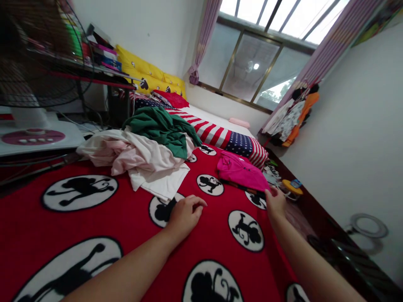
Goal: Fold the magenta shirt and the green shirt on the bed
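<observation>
The left hand holds nothing, its fingers loosely curled over the red blanket; contact is unclear. At right, the right hand pinches the near right corner of the pink shirt, which lies on the blanket. It looks light, soft and floppy, so best held by two corners. Left, the green cloth overlaps the white cloth.

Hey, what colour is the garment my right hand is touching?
The garment at your right hand is bright pink, seen best in the head view.
</observation>
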Demonstrator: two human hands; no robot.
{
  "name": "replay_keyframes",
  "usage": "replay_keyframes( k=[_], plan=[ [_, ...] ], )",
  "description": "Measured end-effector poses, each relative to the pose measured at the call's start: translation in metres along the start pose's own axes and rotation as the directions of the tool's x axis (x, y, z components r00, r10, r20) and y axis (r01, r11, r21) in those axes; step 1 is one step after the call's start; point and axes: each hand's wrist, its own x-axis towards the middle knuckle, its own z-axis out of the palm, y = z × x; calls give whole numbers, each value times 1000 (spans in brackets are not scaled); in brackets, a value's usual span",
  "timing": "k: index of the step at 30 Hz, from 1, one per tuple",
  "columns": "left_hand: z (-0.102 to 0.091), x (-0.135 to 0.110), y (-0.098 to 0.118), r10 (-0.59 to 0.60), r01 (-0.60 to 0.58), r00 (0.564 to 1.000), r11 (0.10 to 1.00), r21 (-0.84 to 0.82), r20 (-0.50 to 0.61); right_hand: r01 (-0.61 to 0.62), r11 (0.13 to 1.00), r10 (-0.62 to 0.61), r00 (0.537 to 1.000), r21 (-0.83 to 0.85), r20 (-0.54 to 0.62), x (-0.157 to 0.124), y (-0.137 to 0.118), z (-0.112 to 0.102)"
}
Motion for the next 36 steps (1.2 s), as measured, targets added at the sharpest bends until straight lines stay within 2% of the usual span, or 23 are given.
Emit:
replay_keyframes(
  k=[3, 6, 7, 9, 10, 11, 12, 14, 17, 23, 28, 36],
  plan=[
    [-1, -1, 0, 21, -21, 1000, 999, 26, 15, -65, 978, 52, 996, 200, 70, -49, -8, 14],
    [-2, 0, 0, 43, -44, 999, 998, 41, 23, -151, 908, 60, 970, 391, 234, -101, -40, 20],
    [-2, 0, 0, 48, -49, 999, 998, 41, 26, -297, 805, 114, 927, 514, 357, -117, -53, 21],
    [-3, 0, 0, 55, -56, 998, 998, 34, 32, -533, 607, 164, 810, 589, 563, -147, -78, 20],
    [-3, 0, 0, 57, -58, 998, 998, 27, 33, -619, 520, 172, 750, 588, 638, -159, -88, 20],
    [-3, 0, 0, 57, -58, 998, 998, 21, 35, -668, 465, 175, 712, 581, 680, -168, -96, 21],
    [-4, -1, 0, 56, -56, 998, 998, 18, 39, -689, 434, 175, 697, 581, 695, -176, -101, 21],
    [-4, -1, 1, 47, -48, 998, 999, 19, 49, -670, 430, 180, 721, 605, 669, -186, -106, 23],
    [-4, -2, 1, 31, -33, 998, 999, 20, 59, -606, 483, 167, 773, 632, 613, -191, -104, 27],
    [-4, -2, 0, 44, -44, 997, 999, 5, 70, -490, 582, 64, 823, 649, 564, -194, -97, 32],
    [-5, -2, 0, 37, -36, 997, 999, -22, 66, -453, 631, 10, 817, 630, 577, -193, -92, 37],
    [-4, -2, 3, 31, -29, 998, 999, -31, 60, -501, 589, 38, 801, 634, 598, -190, -84, 41]
  ],
)
